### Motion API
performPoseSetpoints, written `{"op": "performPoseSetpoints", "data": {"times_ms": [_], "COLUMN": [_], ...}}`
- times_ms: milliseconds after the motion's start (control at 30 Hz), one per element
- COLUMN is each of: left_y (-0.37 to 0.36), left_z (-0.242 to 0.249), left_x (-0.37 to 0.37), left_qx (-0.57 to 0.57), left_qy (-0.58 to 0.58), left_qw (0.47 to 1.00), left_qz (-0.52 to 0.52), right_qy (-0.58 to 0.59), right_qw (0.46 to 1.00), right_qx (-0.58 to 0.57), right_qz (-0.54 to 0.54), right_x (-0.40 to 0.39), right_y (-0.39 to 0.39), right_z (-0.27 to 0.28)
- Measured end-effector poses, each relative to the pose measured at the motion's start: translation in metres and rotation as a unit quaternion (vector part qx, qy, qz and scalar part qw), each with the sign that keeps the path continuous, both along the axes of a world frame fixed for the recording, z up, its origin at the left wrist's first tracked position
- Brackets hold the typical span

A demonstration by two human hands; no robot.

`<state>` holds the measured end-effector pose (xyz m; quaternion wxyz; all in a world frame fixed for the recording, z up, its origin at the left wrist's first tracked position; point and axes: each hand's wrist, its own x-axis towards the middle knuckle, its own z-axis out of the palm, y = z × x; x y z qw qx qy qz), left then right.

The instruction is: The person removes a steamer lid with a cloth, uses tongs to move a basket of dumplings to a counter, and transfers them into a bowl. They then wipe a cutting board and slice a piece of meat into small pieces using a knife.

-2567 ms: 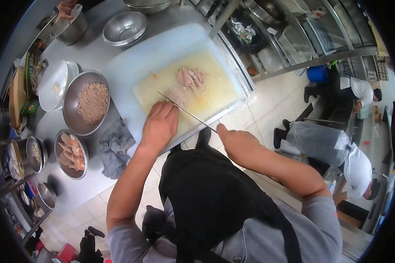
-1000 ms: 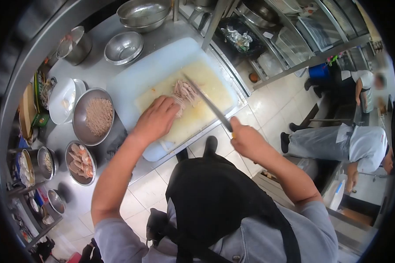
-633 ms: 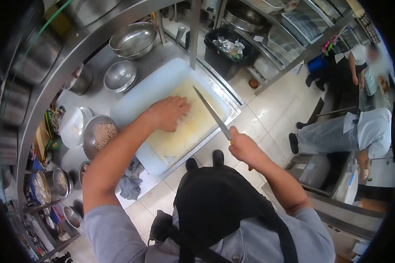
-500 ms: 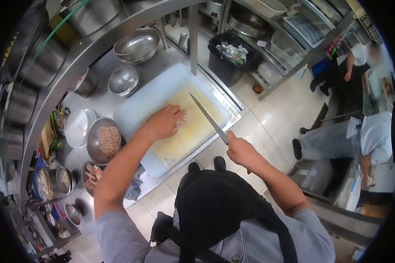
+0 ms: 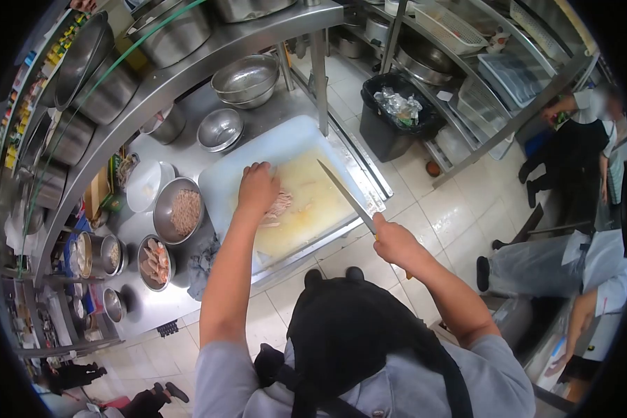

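Note:
My right hand (image 5: 396,242) grips a long kitchen knife (image 5: 348,196) by its yellow handle. The blade points up and left over the right part of the cutting board (image 5: 223,160). My left hand (image 5: 259,188) rests palm down on the board, its fingers bent and its fingertips partly hidden. Close beside it, on the right, lies a small heap of sliced pale meat (image 5: 279,205). Wet scraps are scattered on the yellow-stained middle of the board.
Left of the board stand a steel bowl of minced meat (image 5: 186,212), a bowl of pink meat pieces (image 5: 153,263) and a grey cloth (image 5: 203,265). Empty steel bowls (image 5: 220,130) sit behind. A black bin (image 5: 390,115) is beyond the table; co-workers (image 5: 571,132) stand at right.
My left hand has come off the sliced meat and moved left beside it, uncovering the heap. The knife stays in my right hand, off the meat. The view has shifted.

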<state>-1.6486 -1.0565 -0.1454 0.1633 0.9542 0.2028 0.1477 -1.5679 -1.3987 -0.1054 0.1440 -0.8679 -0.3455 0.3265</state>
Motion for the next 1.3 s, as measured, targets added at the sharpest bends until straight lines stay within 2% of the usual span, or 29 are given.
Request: {"op": "performPoseSetpoints", "data": {"times_ms": [67,200,267,367,400,467,500,567,600,667,700,767,867,1000,1067,1100,1167,1300], "left_y": [0.016,0.008,-0.003,-0.027,-0.024,-0.008,0.003,0.025,0.03,0.035,0.032,0.02,0.004,0.001,-0.015,-0.024,-0.044,-0.067], "left_z": [-0.018,-0.008,0.003,0.009,0.004,-0.006,-0.003,0.006,0.011,0.021,0.024,0.029,0.038,0.019,0.009,0.003,-0.004,-0.003], "left_x": [0.021,0.033,0.04,0.051,0.055,0.061,0.062,0.056,0.049,0.03,0.016,-0.023,-0.046,-0.054,-0.057,-0.06,-0.064,-0.065], "left_qx": [-0.022,-0.052,-0.103,-0.116,-0.117,-0.03,-0.032,-0.043,-0.045,-0.187,-0.186,-0.052,-0.005,-0.011,-0.063,-0.063,-0.045,0.036], "left_qy": [0.082,0.071,0.087,0.069,0.07,0.094,0.096,0.191,0.191,0.313,0.31,0.165,0.185,0.156,0.134,0.132,0.101,0.044], "left_qw": [0.996,0.995,0.975,0.961,0.96,0.945,0.945,0.926,0.927,0.898,0.9,0.933,0.94,0.952,0.973,0.974,0.99,0.998], "left_qz": [0.017,-0.048,-0.175,-0.243,-0.243,-0.312,-0.31,-0.322,-0.321,-0.246,-0.242,-0.316,-0.286,-0.262,-0.176,-0.174,-0.085,-0.04], "right_qy": [-0.002,0.006,0.009,0.018,0.011,0.006,0.011,0.022,0.016,0.011,0.016,0.023,0.026,0.021,0.017,0.015,0.014,0.024], "right_qw": [1.0,0.999,0.999,0.999,0.999,0.998,0.999,0.999,0.999,0.999,0.999,0.999,0.999,0.998,0.998,0.998,0.997,0.997], "right_qx": [0.005,0.023,0.024,0.023,0.034,0.043,0.034,0.021,0.03,0.04,0.037,0.036,0.046,0.046,0.039,0.05,0.06,0.045], "right_qz": [-0.003,-0.027,-0.036,-0.043,-0.04,-0.035,-0.039,-0.04,-0.031,-0.019,-0.018,-0.014,0.008,0.034,0.042,0.047,0.052,0.056], "right_x": [0.003,0.009,0.006,0.008,0.008,0.007,0.007,0.002,0.001,0.0,0.0,0.0,0.002,0.005,0.007,0.007,0.009,0.006], "right_y": [-0.007,-0.017,-0.022,-0.026,-0.027,-0.024,-0.02,-0.018,-0.016,-0.011,-0.008,-0.002,0.004,0.013,0.015,0.016,0.016,0.017], "right_z": [0.001,-0.003,-0.009,-0.013,-0.017,-0.018,-0.016,-0.016,-0.016,-0.015,-0.014,-0.013,-0.015,-0.016,-0.015,-0.015,-0.015,-0.009]}}
